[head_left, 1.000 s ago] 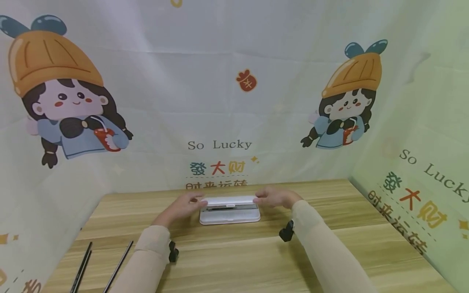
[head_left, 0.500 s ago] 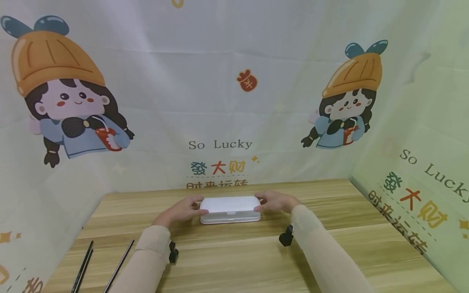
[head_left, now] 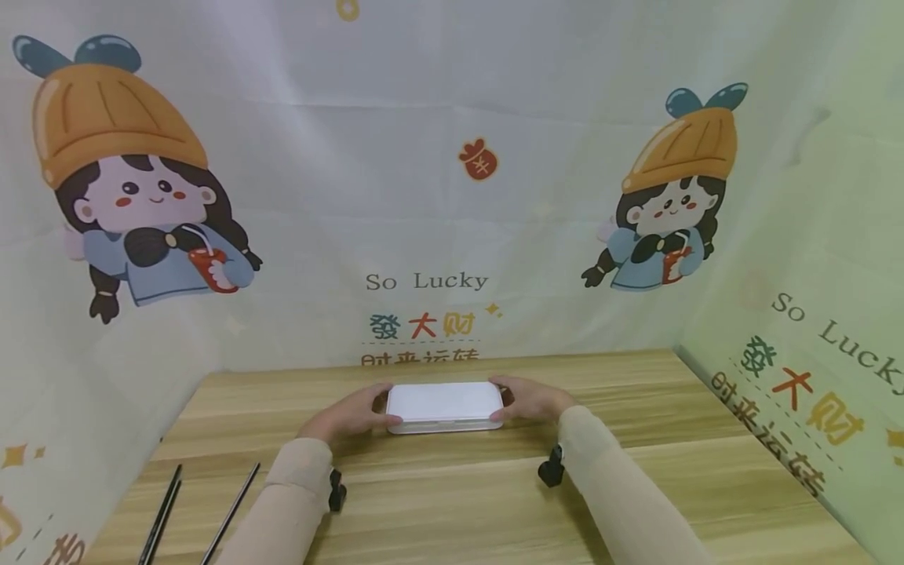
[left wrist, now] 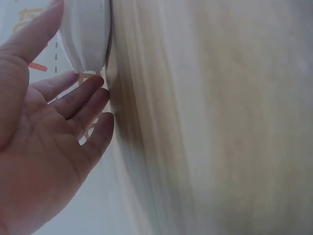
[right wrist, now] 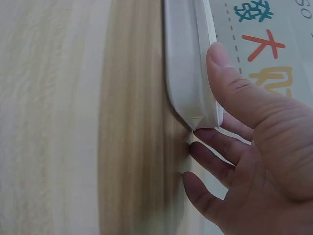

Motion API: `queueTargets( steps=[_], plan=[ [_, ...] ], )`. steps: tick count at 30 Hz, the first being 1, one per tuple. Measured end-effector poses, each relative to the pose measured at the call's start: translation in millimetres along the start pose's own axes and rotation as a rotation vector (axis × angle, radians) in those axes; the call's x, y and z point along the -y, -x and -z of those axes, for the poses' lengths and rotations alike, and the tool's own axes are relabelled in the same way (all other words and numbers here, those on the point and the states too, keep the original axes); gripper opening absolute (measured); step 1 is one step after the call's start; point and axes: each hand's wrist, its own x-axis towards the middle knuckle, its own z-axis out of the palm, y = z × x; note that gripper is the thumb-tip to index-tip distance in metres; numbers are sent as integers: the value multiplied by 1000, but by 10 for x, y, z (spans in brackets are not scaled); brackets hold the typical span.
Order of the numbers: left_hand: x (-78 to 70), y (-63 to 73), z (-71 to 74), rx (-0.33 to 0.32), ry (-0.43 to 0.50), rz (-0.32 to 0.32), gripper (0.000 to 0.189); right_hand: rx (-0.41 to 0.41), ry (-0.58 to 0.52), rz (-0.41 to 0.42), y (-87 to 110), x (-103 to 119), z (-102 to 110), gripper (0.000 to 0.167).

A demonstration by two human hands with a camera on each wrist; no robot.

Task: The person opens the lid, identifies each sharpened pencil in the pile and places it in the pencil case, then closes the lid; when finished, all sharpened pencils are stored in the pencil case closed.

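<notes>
A white pencil case (head_left: pixel 445 402) lies lengthwise at the far side of the table, its lid lowered over the base. My left hand (head_left: pixel 353 412) grips its left end, thumb at the lid's front corner and fingers around the back. At the opposite end my right hand (head_left: pixel 533 399) holds it the same way. In the left wrist view, the end of the case (left wrist: pixel 88 34) sits between thumb and fingertips. The right wrist view shows the thumb along the lid edge and fingertips at the corner of the case (right wrist: pixel 186 58). Its contents are hidden under the lid.
Two slim black sticks (head_left: pixel 161 514) lie side by side at the table's left front. Another thin dark stick (head_left: pixel 231 510) lies beside my left sleeve. A printed cloth backdrop (head_left: pixel 424 180) rises behind the wooden table (head_left: pixel 452 494) and along its sides.
The pencil case's lid has swung down toward me, from partly raised to lying over the base, covering a dark, slim thing inside. Both hands followed the lid down.
</notes>
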Motion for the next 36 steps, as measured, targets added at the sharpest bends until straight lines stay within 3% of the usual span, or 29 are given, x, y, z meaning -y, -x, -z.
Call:
queueTargets(
  steps=[11, 22, 27, 36],
  plan=[
    [39, -5, -45, -19, 49, 62, 88, -13, 59, -8, -28, 9, -18, 86],
    [10, -7, -90, -48, 65, 66, 75, -43, 107, -28, -19, 45, -34, 86],
    [7, 0, -108, -41, 66, 109, 76, -46, 116, -2, -11, -9, -43, 85],
    [12, -36, -120, -38, 67, 121, 76, -37, 144, 67, -16, -134, -47, 85]
  ],
)
